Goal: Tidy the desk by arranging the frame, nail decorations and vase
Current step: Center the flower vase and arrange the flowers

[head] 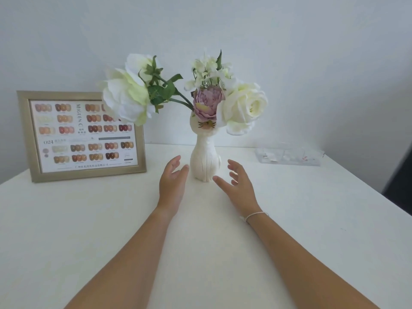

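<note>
A white cat-shaped vase (pixel 204 159) with white and pink flowers stands upright in the middle of the white desk (pixel 200 230). My left hand (pixel 172 179) is open just left of the vase's base, not touching it. My right hand (pixel 238 181) is open just right of the base, fingers spread, a thin gap from it. A gold frame (pixel 26 139) holding a nail colour chart stands at the back left, against the wall. A clear box of nail decorations (pixel 289 156) lies at the back right.
A white wall runs along the desk's far edge. The desk's right edge slants down toward a dark area (pixel 399 172) at the far right. The flowers overhang part of the frame's top right corner.
</note>
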Demonstrator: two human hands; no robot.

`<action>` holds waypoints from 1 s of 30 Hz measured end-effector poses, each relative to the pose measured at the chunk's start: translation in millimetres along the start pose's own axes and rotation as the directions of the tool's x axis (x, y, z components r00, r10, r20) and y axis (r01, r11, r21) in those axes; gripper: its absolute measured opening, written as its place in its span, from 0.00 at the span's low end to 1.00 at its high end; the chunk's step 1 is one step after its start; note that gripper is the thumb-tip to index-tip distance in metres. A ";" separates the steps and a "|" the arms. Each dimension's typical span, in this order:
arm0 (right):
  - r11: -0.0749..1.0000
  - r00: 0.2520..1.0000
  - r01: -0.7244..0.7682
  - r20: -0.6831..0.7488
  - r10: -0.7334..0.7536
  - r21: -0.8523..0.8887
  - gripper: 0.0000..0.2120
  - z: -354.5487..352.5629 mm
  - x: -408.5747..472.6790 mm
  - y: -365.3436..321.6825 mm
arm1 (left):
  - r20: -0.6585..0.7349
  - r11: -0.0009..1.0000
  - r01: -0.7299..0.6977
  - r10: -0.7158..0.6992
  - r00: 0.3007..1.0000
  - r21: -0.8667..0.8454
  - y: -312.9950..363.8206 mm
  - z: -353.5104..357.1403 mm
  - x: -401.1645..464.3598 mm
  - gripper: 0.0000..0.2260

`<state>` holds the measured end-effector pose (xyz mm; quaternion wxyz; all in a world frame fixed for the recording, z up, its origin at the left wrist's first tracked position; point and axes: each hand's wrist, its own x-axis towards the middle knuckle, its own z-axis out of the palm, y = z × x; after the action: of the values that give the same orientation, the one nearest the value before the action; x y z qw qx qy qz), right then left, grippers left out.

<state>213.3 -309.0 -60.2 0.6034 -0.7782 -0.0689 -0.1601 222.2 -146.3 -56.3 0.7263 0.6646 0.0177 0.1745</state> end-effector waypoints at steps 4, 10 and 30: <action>0.999 1.000 0.009 0.003 -0.009 0.034 0.33 17.5 21.2 4.1 | 0.079 0.999 0.009 -0.012 0.997 0.038 -2.3 -0.5 19.2 0.18; 0.999 1.000 0.001 0.022 -0.002 0.054 0.34 27.8 43.6 8.6 | 0.230 0.998 0.015 -0.031 0.973 0.068 -6.6 3.0 33.9 0.21; 0.992 1.000 0.013 -0.026 -0.010 0.129 0.23 10.7 62.9 13.8 | 0.257 0.995 -0.073 0.054 0.965 0.063 -2.8 42.8 43.1 0.18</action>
<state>278.4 -307.7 -54.4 0.6524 -0.7350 -0.0760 -0.1683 274.3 -175.6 -45.1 0.6921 0.7076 -0.0910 0.1098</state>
